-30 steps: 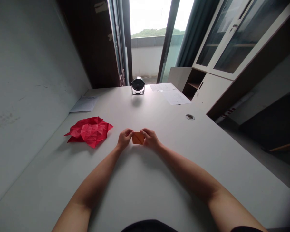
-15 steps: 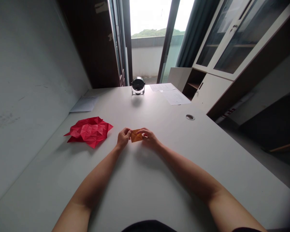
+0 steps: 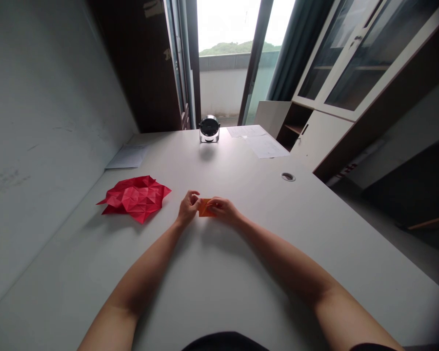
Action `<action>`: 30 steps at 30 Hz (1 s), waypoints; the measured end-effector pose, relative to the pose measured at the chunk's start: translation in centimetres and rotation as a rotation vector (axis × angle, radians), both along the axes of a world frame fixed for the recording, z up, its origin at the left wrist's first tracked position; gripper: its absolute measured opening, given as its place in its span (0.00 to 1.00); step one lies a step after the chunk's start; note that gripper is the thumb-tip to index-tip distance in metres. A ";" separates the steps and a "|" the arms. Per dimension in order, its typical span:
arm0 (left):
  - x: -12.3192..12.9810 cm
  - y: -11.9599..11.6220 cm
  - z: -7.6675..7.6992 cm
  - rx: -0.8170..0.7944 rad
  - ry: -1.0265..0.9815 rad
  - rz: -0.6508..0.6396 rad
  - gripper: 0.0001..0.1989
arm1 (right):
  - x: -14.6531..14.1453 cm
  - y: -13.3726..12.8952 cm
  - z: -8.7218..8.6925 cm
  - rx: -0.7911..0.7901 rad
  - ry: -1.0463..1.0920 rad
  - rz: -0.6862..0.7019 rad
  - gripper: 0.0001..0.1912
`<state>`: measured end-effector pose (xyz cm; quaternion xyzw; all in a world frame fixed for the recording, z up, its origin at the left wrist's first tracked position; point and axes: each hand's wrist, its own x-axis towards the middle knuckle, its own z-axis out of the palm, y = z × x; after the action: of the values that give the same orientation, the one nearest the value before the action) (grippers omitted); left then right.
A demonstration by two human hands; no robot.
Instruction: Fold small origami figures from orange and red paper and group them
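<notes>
A pale grey wall point(image 3: 40, 122) ran down the left of the frame, a white cabinet with glazed upper doors point(image 3: 331, 136) stood at the upper right, and a smooth white tabletop point(image 3: 212, 278) spread across the middle. Just above the frame's centre, a small folded piece of orange paper point(image 3: 202, 212) was between the two hands, over the tabletop.

The left hand point(image 3: 187, 208) held its left edge, thumb against the paper and index finger raised and curled, a narrow gap apart from the thumb; the lower fingers were hidden. The right hand point(image 3: 226, 209) covered the paper's right part from above, fingers bent close together and tips touching it; whether they pinched it could not be told.

Left of the left hand, well apart from it, lay a large creased sheet of red paper point(image 3: 137, 199), its nearest point aimed at that hand. White tabletop stretched between the two, and more of it ran right of the right hand to the slanting table edge. A round silver-rimmed cable hole point(image 3: 288, 177) sat near that edge. Farther up, a round black fan on a metal stand point(image 3: 209, 127) stood near the far edge.
</notes>
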<state>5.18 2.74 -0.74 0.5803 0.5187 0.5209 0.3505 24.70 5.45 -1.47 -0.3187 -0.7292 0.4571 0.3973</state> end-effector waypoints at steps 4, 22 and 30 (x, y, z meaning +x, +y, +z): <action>0.1 -0.3 0.6 0.013 0.017 -0.027 0.13 | 0.1 0.1 0.1 0.009 0.001 -0.081 0.18; 0.6 -0.9 0.8 0.066 0.197 -0.068 0.17 | 0.2 0.5 -0.3 -0.177 0.162 -0.192 0.30; 0.5 -0.9 0.6 0.079 0.187 -0.010 0.14 | 0.1 0.4 -0.6 -0.125 0.052 -0.208 0.23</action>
<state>5.64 1.84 -0.12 0.6424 0.5254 0.4826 0.2799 24.80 5.83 -2.09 -0.4047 -0.6516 0.4662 0.4408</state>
